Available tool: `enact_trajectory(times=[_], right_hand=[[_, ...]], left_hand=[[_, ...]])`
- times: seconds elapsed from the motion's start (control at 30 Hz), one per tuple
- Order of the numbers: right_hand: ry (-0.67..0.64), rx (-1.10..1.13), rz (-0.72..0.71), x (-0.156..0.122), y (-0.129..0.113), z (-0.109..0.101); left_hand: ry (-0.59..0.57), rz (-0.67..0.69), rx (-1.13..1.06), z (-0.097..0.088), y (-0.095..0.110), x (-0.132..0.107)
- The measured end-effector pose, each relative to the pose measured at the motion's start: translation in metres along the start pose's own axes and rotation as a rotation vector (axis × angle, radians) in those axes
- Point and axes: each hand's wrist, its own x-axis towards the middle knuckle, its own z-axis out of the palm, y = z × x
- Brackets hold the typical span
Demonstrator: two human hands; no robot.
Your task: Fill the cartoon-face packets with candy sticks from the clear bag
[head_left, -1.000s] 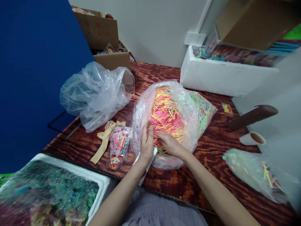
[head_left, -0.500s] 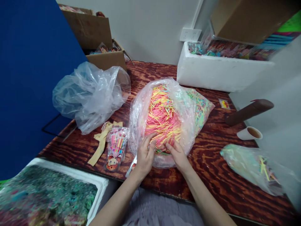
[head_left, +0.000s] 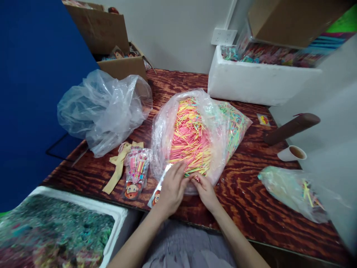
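A clear plastic bag stands rolled open on the table, full of thin pink and yellow sticks with a few green ones. At its near edge my right hand is closed on a small bundle of pink sticks, their ends showing between the fingers. My left hand lies close beside it, its fingers bent over the near sticks and its thumb meeting the right fingertips; whatever it grips is hidden. Partly under the left hand is a flat printed packet. A filled printed packet lies to the left.
Yellow cloth-like strips and a crumpled clear bag lie left. Behind the open bag rests another bag of green sticks. A paper cup with brown liquid, a brown cylinder and a small bag are right; a white foam box stands behind.
My hands have come together at the bag's near edge. Pink stick ends now show in my right hand. The whole view has shifted slightly.
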Motion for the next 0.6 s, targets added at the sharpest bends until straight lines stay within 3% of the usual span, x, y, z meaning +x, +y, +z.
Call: enact_trajectory(times=[0.07,0.17,0.3,0.6], right_hand=[[-0.011,-0.006,0.006,0.000,-0.006,-0.002],[-0.009,-0.006,-0.019,-0.001,-0.010,0.000],[-0.017,-0.006,-0.052,0.000,-0.013,0.003],[-0.043,-0.035,-0.063,0.002,-0.012,0.005]], left_hand=[[0.084,-0.153,0.095,-0.012,-0.012,-0.006],[0.094,-0.307,0.297,-0.020,-0.030,-0.015],[0.045,-0.364,0.378,-0.015,-0.044,-0.021],[0.095,-0.444,0.213,-0.010,-0.049,-0.018]])
